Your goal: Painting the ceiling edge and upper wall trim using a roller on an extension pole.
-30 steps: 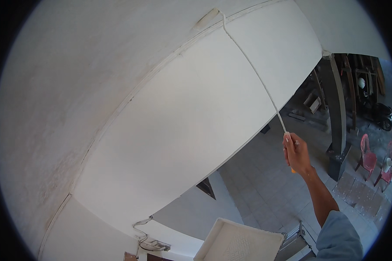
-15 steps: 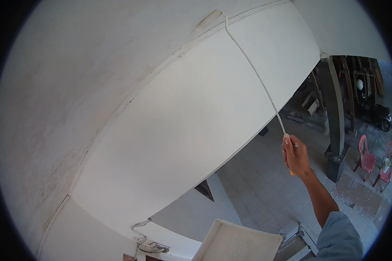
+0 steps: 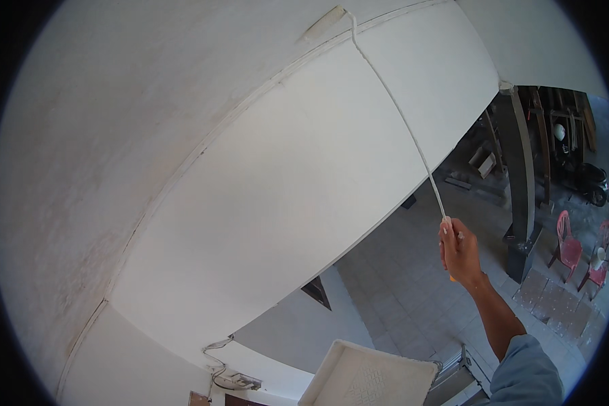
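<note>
My right hand is closed round the handle of a paint roller, with a bit of orange showing below the fingers. The roller's long, thin, pale rod runs up and to the left from the fist. At its far end the whitish roller sleeve lies against the greyish ceiling, just beyond the seam with the white beam. A white paint tray with a textured bottom is at the lower edge. My left hand is out of sight.
Far below lies a tiled floor. A dark pillar rises on the right, with red plastic chairs and a motorbike beyond. Loose cables hang at lower left. A metal ladder-like frame stands beside the tray.
The roller sleeve has shifted slightly up and left along the ceiling. My right hand sits a little lower in the picture, still gripping the handle.
</note>
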Demonstrator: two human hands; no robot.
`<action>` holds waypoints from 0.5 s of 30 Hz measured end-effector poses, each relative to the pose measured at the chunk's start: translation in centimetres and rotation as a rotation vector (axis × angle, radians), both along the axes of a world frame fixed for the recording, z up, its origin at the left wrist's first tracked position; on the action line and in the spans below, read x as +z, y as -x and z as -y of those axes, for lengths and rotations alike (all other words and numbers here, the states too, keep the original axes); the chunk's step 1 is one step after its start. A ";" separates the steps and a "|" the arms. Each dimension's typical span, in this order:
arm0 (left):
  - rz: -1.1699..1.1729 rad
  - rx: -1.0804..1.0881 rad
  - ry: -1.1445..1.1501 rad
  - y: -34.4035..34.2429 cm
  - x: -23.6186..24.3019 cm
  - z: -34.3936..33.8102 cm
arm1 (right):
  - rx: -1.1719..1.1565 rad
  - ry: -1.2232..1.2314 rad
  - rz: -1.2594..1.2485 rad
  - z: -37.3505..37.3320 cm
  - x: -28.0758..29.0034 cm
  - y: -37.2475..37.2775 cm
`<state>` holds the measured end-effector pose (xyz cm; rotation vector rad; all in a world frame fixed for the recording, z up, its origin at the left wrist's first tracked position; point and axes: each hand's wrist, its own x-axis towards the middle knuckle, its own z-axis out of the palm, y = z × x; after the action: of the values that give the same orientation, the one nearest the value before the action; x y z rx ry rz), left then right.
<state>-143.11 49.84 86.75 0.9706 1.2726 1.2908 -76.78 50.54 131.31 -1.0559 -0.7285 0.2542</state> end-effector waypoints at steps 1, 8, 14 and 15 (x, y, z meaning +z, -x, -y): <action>-0.004 0.002 0.005 0.1 0.2 0.3 | -0.011 0.090 -0.024 0.0 0.1 -0.1; -0.014 -0.012 0.002 0.0 1.6 -0.4 | -0.012 0.045 -0.027 0.9 0.6 -0.1; -0.029 -0.005 0.013 0.6 2.6 0.1 | 0.035 0.023 -0.047 0.8 0.6 -0.1; -0.030 -0.006 0.012 0.6 2.8 0.1 | 0.015 0.026 -0.039 0.7 0.7 -0.5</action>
<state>-143.71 49.78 89.54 0.9880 1.2979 1.2670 -76.24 49.83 132.04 -1.0677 -0.6999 0.2973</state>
